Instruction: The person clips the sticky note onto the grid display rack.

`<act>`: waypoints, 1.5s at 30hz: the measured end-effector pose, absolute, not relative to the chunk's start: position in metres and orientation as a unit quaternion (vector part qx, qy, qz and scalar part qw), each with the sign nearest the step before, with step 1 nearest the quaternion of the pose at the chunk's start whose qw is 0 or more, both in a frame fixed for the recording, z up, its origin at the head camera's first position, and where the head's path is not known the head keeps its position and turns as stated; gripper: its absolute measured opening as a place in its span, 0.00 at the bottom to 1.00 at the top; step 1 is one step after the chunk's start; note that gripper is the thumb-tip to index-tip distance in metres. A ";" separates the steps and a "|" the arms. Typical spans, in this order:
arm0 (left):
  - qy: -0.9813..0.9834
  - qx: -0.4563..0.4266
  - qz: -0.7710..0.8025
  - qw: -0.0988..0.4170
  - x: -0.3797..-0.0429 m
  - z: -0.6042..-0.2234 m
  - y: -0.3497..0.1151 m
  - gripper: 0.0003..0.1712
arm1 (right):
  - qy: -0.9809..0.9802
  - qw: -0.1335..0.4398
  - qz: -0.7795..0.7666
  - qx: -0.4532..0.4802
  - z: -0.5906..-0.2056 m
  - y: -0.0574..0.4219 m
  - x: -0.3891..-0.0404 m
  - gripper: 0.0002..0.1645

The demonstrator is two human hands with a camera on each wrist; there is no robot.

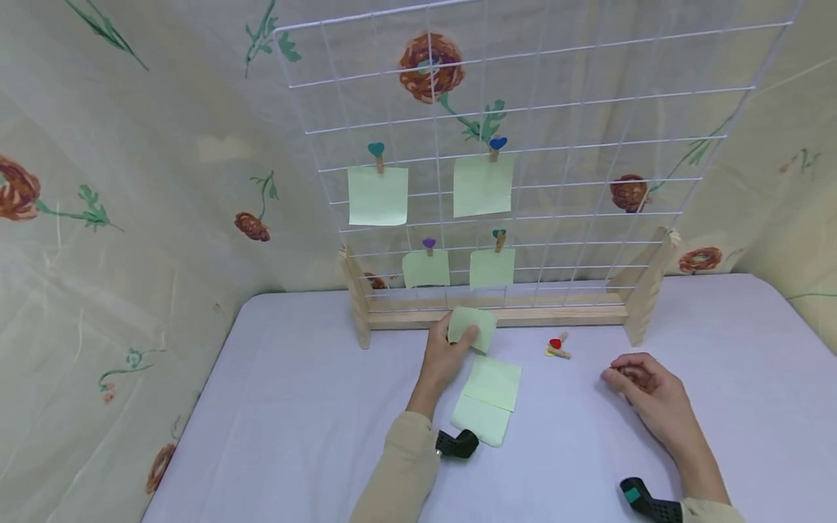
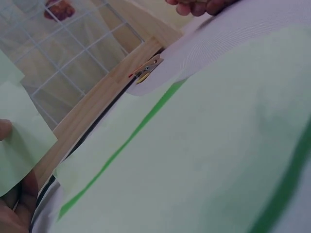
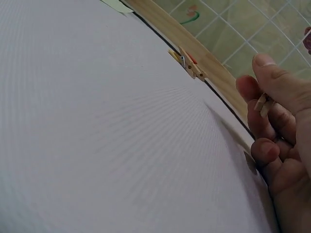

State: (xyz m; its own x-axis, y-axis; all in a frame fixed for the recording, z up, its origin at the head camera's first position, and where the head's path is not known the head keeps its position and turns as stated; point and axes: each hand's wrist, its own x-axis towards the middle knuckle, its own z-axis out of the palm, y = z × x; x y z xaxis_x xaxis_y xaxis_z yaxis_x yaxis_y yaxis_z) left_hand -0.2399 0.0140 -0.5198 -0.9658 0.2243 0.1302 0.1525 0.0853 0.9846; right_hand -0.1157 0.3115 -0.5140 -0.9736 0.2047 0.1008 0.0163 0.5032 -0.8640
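**4 up, 3 down: just past halfway, by the look of it**

Here's the white table (image 1: 281, 399), filling the lower frame, left edge slanting up to a rounded corner at centre left, right edge dropping away at far right. Above it stands the wire grid (image 1: 549, 150) on its wooden base (image 1: 556, 317), and its right half is all open mesh, no paper there!

To the hands: the left hand (image 1: 445, 356), mid-frame, pinches a pale green sheet (image 1: 472, 325) close in front of the base, a tight spot. The right hand (image 1: 654, 392), lower right, has its fingers curled, pinching a small wooden clip (image 3: 261, 104), with bare cloth on both sides for moving.

Paper count! Up on the mesh, left of centre: upper left sheet (image 1: 378, 200), upper right sheet (image 1: 482, 187), lower left sheet (image 1: 426, 269), lower right sheet (image 1: 492, 269), each under its own clip. Below the left hand, 2 overlapping sheets (image 1: 493, 381) lie flat; whether more hide underneath, can't tell.

And the smallest players: what look like 2 loose clips (image 1: 559, 352), right of centre. That's 3 unhung sheets in sight and, I'd judge, 3 clips to match.
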 end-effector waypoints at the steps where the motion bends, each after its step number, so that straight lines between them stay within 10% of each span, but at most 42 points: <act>1: 0.736 0.128 0.664 0.026 -0.240 -0.520 0.014 0.12 | -0.857 0.096 0.502 -0.062 -0.514 0.312 -0.116 0.20; 45: 0.662 0.189 0.725 0.014 -0.213 -0.441 0.059 0.15 | -0.793 0.164 0.585 -0.048 -0.508 0.310 -0.129 0.18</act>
